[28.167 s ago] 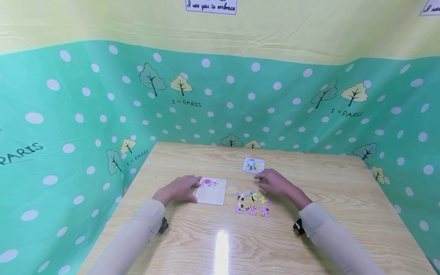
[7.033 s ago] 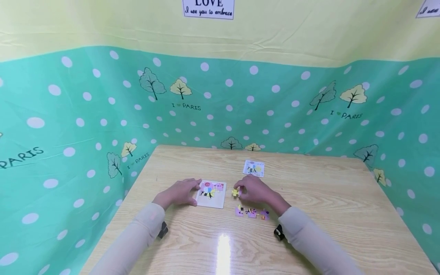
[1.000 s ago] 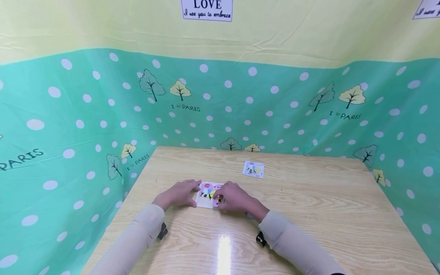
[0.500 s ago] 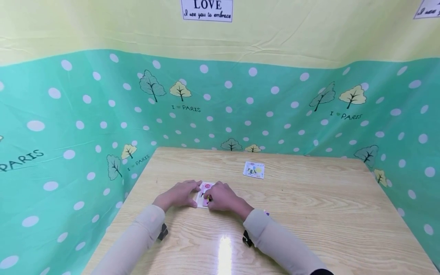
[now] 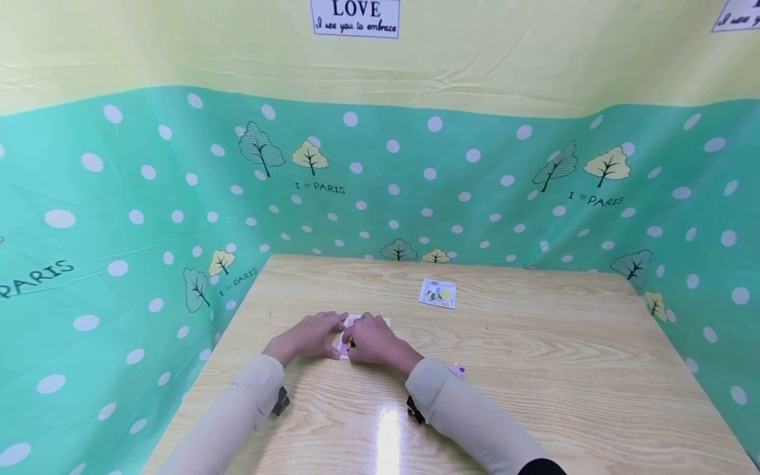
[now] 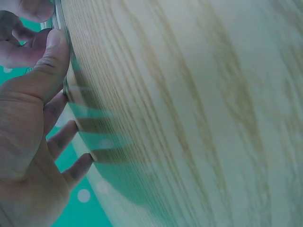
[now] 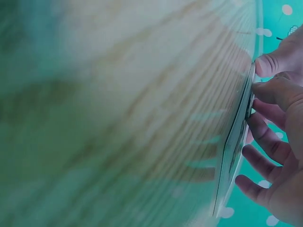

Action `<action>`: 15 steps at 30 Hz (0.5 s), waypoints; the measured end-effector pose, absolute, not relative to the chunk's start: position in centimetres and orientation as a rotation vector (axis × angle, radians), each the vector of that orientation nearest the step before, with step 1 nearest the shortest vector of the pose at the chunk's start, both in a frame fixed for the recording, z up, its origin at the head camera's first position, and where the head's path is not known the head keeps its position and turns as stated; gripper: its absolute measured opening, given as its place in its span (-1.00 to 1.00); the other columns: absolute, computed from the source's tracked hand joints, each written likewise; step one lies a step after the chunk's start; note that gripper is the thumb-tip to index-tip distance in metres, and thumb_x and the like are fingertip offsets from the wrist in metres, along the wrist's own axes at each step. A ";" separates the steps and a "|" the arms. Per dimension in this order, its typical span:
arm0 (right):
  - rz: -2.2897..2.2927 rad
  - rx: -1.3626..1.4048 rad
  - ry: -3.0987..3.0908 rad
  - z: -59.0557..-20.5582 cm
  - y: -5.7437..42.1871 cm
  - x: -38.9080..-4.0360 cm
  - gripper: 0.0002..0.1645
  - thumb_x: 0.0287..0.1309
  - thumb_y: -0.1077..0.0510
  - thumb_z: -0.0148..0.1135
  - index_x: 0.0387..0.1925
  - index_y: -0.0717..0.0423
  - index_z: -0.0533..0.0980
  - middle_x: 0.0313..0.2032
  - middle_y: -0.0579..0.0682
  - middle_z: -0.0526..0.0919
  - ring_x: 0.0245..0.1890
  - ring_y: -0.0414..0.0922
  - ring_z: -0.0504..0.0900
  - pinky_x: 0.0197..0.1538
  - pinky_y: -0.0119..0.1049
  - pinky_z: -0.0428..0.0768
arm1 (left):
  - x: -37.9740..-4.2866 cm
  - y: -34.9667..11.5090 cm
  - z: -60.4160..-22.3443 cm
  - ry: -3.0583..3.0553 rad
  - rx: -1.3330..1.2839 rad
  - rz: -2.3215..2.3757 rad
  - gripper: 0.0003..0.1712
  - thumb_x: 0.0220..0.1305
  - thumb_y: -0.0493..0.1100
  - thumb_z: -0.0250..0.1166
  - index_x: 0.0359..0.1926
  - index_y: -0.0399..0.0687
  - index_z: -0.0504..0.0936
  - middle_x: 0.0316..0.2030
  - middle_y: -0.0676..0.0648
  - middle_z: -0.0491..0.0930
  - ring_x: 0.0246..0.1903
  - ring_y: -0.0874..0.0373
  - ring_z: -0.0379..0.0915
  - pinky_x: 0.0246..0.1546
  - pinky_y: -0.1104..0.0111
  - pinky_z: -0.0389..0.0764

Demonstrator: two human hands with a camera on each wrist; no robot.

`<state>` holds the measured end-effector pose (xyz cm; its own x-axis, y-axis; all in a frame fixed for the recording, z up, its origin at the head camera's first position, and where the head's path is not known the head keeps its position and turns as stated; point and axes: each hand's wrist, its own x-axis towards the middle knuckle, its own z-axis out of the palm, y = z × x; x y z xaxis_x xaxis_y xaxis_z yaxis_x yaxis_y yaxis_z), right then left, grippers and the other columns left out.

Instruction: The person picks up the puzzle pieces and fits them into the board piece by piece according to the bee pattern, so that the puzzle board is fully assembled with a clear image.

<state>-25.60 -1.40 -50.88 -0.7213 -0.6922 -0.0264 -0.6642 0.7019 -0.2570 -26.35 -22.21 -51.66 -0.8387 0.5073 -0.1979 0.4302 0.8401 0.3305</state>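
My left hand [image 5: 309, 335] holds the left side of a flat, pale puzzle board [image 5: 388, 321], thumb near its close corner and fingers by the far one. Its thumb and spread fingers show in the left wrist view. My right hand [image 5: 374, 340] is over the board, covering most of the picture. Thumb and index finger pinch a small jigsaw piece [image 5: 346, 349] low at the board's left side; the fingers mostly hide it. In the right wrist view, these fingers [image 7: 265, 135] are bent close over the board [image 7: 233, 146], near the left thumb.
A pink jigsaw piece [image 5: 458, 370] lies on the wooden table [image 5: 570, 356] beside the right sleeve [image 5: 463, 415]. A small card with a bee picture [image 5: 437, 293] lies farther back. Green dotted cloth [image 5: 475, 178] hangs behind the table and along its sides.
Over the last second my right hand has slid left across the board with the piece. Earlier, more pieces lay on the table and fewer on the board. My left hand stays put.
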 end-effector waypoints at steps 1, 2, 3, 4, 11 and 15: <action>-0.330 -1.121 2.789 -50.9 -1.5 -25.6 -0.66 0.08 0.00 0.43 -0.05 -0.27 0.74 -0.11 -0.19 0.79 -0.08 -0.07 0.58 0.09 -0.01 0.60 | -26.3 -22.2 -51.7 2.741 0.715 0.399 -0.23 0.04 0.22 0.50 0.26 0.07 0.57 0.55 -0.04 0.24 0.54 -0.13 0.13 0.50 -0.21 0.21; -0.312 -1.123 2.794 -50.9 -1.5 -25.6 -0.66 0.09 -0.01 0.43 -0.05 -0.28 0.74 -0.08 -0.19 0.79 -0.08 -0.07 0.58 0.09 -0.02 0.60 | -26.3 -22.2 -51.7 2.740 0.712 0.393 -0.23 0.04 0.22 0.50 0.26 0.08 0.57 0.55 -0.03 0.23 0.54 -0.12 0.12 0.51 -0.19 0.20; -0.297 -1.123 2.799 -50.9 -1.5 -25.5 -0.66 0.09 -0.02 0.43 -0.04 -0.29 0.73 -0.06 -0.19 0.79 -0.06 -0.08 0.58 0.10 -0.03 0.60 | -26.3 -22.2 -51.7 2.741 0.710 0.393 -0.24 0.04 0.22 0.50 0.26 0.08 0.57 0.55 -0.03 0.24 0.54 -0.12 0.13 0.51 -0.19 0.20; -0.280 -1.123 2.806 -50.9 -1.6 -25.5 -0.66 0.10 -0.03 0.43 -0.04 -0.29 0.73 -0.04 -0.19 0.79 -0.06 -0.08 0.58 0.10 -0.04 0.60 | -26.3 -22.1 -51.7 2.741 0.702 0.393 -0.24 0.04 0.21 0.51 0.26 0.09 0.57 0.55 -0.02 0.24 0.54 -0.12 0.13 0.52 -0.17 0.20; -0.214 -1.106 2.864 -50.9 -1.7 -25.4 -0.66 0.06 0.02 0.40 -0.07 -0.29 0.75 -0.09 -0.22 0.79 -0.07 -0.08 0.60 0.08 -0.07 0.59 | -26.2 -22.0 -51.6 2.741 0.694 0.400 -0.24 0.06 0.20 0.51 0.25 0.04 0.57 0.54 0.00 0.25 0.54 -0.10 0.13 0.53 -0.14 0.20; -0.233 -1.116 2.865 -50.8 -1.6 -25.3 -0.68 0.05 0.04 0.40 -0.10 -0.28 0.76 -0.12 -0.22 0.79 -0.12 -0.10 0.59 0.03 -0.10 0.60 | -26.2 -22.0 -51.6 2.742 0.703 0.407 -0.23 0.05 0.20 0.52 0.24 0.01 0.56 0.54 -0.02 0.26 0.54 -0.11 0.14 0.53 -0.14 0.21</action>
<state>-25.28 -1.61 -50.78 -0.7367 -0.6762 0.0010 -0.6675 0.7270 -0.1613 -26.24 -22.05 -51.59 -0.8420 0.5018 -0.1981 0.4226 0.8417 0.3360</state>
